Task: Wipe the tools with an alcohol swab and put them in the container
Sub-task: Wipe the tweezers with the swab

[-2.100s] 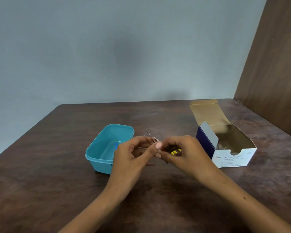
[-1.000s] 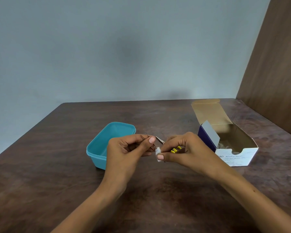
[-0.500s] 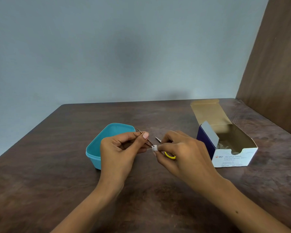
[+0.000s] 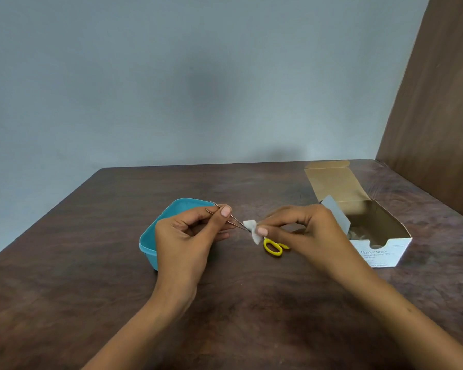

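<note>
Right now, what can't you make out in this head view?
- Tub inside: left hand blocks it, contents unknown.
- Tweezers tips: wrapped in the swab held by the right hand.
- Scissors: only yellow handle loops show; right hand covers the rest.
- Swab box: small print unreadable.

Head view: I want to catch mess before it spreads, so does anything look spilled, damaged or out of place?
Nothing stands out. The left hand holds the tweezers, the right hand pinches the swab at their tip, the scissors lie on the table.
</note>
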### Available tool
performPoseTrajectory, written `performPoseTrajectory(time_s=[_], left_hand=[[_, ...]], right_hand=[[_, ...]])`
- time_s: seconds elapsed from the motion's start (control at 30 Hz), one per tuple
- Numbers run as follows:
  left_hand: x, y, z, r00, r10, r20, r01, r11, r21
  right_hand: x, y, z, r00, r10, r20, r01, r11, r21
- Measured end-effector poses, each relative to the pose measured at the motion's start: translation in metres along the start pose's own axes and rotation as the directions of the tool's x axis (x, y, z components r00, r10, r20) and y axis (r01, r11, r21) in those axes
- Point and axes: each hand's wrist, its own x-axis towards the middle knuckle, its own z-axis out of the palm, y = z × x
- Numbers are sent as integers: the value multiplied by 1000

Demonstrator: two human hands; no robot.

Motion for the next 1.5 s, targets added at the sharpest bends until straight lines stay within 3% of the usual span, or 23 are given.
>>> performPoseTrajectory(time_s=[0.13,0.43,0.63,0.73,0.9,1.03,1.13,1.2,1.27,1.33,1.4,1.5], left_hand=[[1,-3,0,1000,-27,2,27,1000,16],[-4,-3,3,999,-1,47,0,999,32],[-4,-5,3,995,5,100,-11,998,62],[-5,-4,4,987,37,156,-47,997,63],[-5,-2,3,967,75,244,-88,995,47],[-3,-1,3,947,74,312,-84,996,20],[-3,-2,3,942,69,329,-70,997,-9],[-2,-1,4,940,67,334,-61,998,-28],[-2,-2,4,941,59,332,-52,998,-31],[-1,-2,3,943,53,327,-46,999,-28],[0,-3,3,944,55,326,-51,998,-22],[1,-2,1,943,53,329,-52,999,-11]], right_hand=[[3,2,-10,989,145,-30,-133,961,244],[-6,-6,8,997,21,-75,-24,999,-45],[-3,0,4,987,151,-48,-143,979,147],[-3,1,6,962,271,-34,-252,931,264],[-3,-1,9,932,360,48,-356,879,318],[-3,-1,2,858,496,135,-503,757,418],[-2,-2,-2,846,507,163,-514,698,498],[-2,-3,-2,889,454,58,-429,781,455],[-1,-1,-2,941,328,-82,-297,917,265],[1,0,-2,973,194,-122,-184,979,89],[0,-1,-1,986,159,-57,-152,982,112],[-3,-8,-2,952,262,161,-296,921,253]])
